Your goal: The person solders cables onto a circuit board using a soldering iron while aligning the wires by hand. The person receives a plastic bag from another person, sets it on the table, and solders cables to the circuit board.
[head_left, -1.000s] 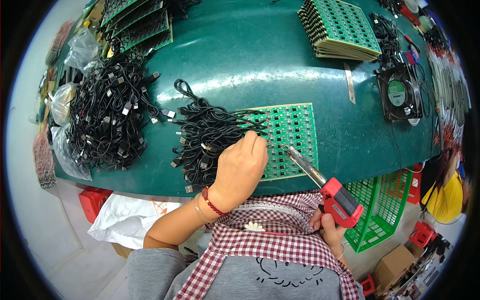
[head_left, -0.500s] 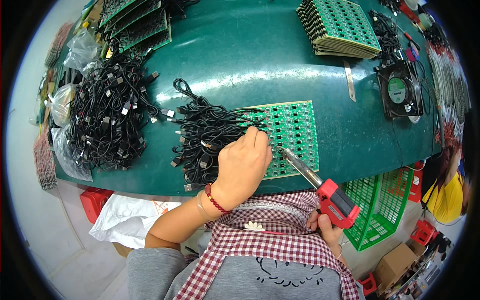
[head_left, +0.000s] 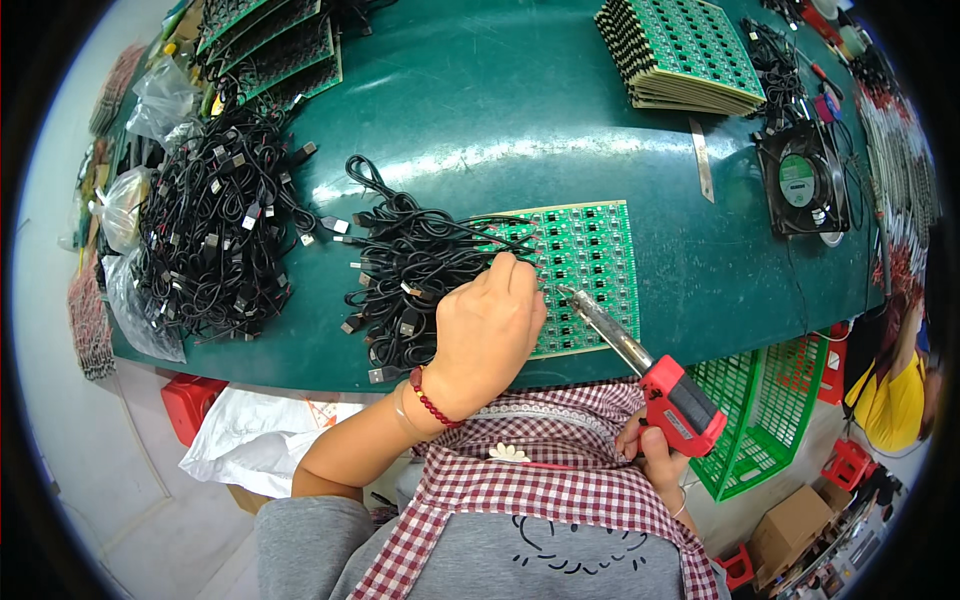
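A green circuit board panel (head_left: pixel 612 270) lies on the table in front of me, with rows of small black parts. Over its left side, my left hand (head_left: pixel 488 325) is closed in a pinch, fingertips close to the board; whatever they hold is hidden. Black USB cables (head_left: pixel 405 255) lie bunched left of that hand, some running onto the panel's upper left. My right hand (head_left: pixel 655 455) grips the red and black handle of a soldering gun (head_left: pixel 682 405). Its metal barrel slants up and left, the tip at the board just right of my left fingertips.
A large heap of USB cables (head_left: pixel 225 230) sits at left beside plastic bags (head_left: pixel 140 290). Stacked panels (head_left: pixel 690 60) stand at the far right, near a metal strip (head_left: pixel 700 160) and a black fan (head_left: pixel 800 180). A green basket (head_left: pixel 755 420) is below the table edge.
The soldering gun has shifted slightly to the right, its tip drawn a little away from my left fingertips. My left hand stays in nearly the same place.
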`<control>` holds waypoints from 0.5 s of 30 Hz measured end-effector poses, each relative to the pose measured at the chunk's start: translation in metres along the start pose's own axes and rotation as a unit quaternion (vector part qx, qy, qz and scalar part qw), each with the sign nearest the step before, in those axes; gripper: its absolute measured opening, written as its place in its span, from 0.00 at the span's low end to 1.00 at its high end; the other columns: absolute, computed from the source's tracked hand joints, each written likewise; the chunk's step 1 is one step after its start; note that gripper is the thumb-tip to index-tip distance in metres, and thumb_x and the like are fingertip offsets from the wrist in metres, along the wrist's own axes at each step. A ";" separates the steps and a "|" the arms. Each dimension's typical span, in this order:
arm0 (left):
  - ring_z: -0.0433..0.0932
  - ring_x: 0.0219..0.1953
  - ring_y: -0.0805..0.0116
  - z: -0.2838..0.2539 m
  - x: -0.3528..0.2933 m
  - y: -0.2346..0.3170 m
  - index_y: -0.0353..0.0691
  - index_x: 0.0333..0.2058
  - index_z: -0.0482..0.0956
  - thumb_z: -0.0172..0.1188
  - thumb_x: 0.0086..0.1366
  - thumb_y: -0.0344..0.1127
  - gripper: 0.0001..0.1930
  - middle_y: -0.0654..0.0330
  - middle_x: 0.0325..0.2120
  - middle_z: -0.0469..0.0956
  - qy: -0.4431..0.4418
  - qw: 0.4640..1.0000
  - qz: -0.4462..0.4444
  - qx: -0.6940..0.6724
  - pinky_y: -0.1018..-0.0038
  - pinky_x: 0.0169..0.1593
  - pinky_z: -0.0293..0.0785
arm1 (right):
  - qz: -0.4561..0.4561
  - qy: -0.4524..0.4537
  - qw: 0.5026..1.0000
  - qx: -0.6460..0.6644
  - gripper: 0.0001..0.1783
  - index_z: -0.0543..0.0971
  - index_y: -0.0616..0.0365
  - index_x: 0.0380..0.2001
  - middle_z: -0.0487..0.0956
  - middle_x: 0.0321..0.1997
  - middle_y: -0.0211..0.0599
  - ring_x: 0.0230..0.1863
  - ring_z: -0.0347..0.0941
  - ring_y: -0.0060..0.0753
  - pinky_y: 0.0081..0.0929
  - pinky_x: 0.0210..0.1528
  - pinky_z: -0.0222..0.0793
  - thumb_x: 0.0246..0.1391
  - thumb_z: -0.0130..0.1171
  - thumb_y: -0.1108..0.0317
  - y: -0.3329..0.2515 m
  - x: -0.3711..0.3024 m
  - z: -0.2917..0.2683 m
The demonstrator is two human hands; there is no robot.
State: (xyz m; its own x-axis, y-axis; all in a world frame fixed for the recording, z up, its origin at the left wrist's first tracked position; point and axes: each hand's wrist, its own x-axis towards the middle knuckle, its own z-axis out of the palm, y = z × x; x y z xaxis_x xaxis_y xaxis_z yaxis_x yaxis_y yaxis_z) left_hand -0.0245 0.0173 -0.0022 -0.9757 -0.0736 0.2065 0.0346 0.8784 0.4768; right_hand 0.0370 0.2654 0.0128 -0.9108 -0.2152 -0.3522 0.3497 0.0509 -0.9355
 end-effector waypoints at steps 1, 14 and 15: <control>0.74 0.20 0.64 0.000 0.000 0.000 0.41 0.24 0.70 0.63 0.49 0.29 0.09 0.62 0.22 0.68 0.000 1.000 0.000 0.000 0.70 0.21 0.68 | -0.002 0.001 1.000 -0.001 0.24 0.72 0.66 0.24 0.74 0.19 0.40 0.17 0.67 0.23 0.19 0.20 0.63 0.58 0.54 0.51 0.000 -0.001 0.000; 0.75 0.23 0.61 -0.006 0.004 0.001 0.41 0.24 0.70 0.61 0.49 0.28 0.07 0.60 0.23 0.69 -0.035 0.999 -0.017 -0.013 0.68 0.23 0.69 | 0.024 -0.075 0.997 0.002 0.13 0.72 0.67 0.38 0.73 0.23 0.36 0.23 0.69 0.23 0.23 0.28 0.69 0.58 0.53 0.65 0.003 -0.005 -0.010; 0.75 0.24 0.61 -0.006 0.005 0.001 0.41 0.24 0.70 0.61 0.49 0.27 0.07 0.60 0.23 0.69 -0.038 0.999 -0.018 -0.013 0.68 0.24 0.69 | 0.024 -0.075 0.997 0.001 0.13 0.72 0.67 0.38 0.73 0.23 0.36 0.23 0.69 0.23 0.23 0.28 0.69 0.58 0.53 0.65 0.003 -0.005 -0.010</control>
State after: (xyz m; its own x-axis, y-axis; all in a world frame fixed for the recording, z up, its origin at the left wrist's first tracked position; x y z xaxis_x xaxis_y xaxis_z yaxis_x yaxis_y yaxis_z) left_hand -0.0279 0.0147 0.0039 -0.9898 -0.0681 0.1249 0.0044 0.8630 0.5052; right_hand 0.0407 0.2767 0.0111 -0.8499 -0.3565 -0.3880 0.3925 0.0629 -0.9176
